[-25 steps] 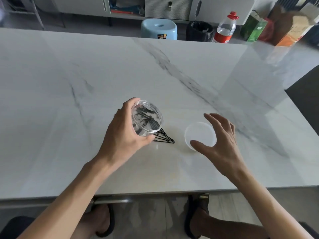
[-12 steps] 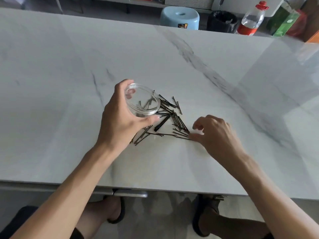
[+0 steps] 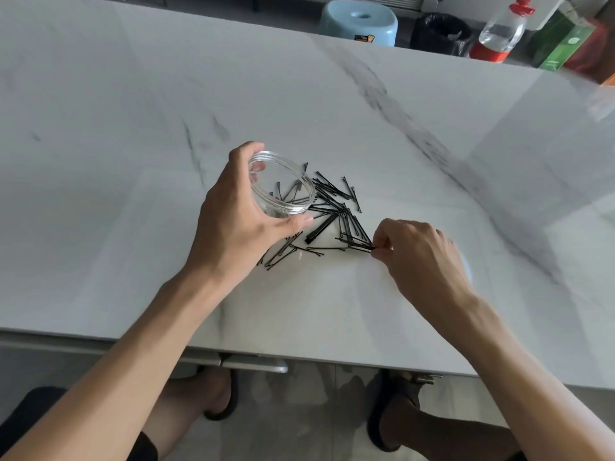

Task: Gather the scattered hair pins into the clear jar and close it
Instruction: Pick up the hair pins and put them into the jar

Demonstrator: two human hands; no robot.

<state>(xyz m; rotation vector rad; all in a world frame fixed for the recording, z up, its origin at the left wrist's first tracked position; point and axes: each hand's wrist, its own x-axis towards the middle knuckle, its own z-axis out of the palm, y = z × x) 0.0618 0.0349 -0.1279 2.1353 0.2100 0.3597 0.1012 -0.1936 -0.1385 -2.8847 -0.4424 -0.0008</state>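
Left hand [image 3: 239, 221] is gripping the clear jar [image 3: 283, 191], tilted by the hair pins [image 3: 336, 207]; my right hand [image 3: 419, 251] is pinching a few ends. Small bunches are looking safest.

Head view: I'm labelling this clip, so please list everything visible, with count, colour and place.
hair pins: many, black, scattered on table between the hands
clear jar: one, transparent, tilted in left hand
lid: one, translucent, mostly hidden under right hand
table: one, white marble, grey veins
stool: one, light blue, beyond far edge
bin: one, black, beside stool
bottle: one, clear, red cap, right of bin
box: one, green, far right
sandals: two, dark, under table
left hand: grips the jar
right hand: pinches pins at pile's right end
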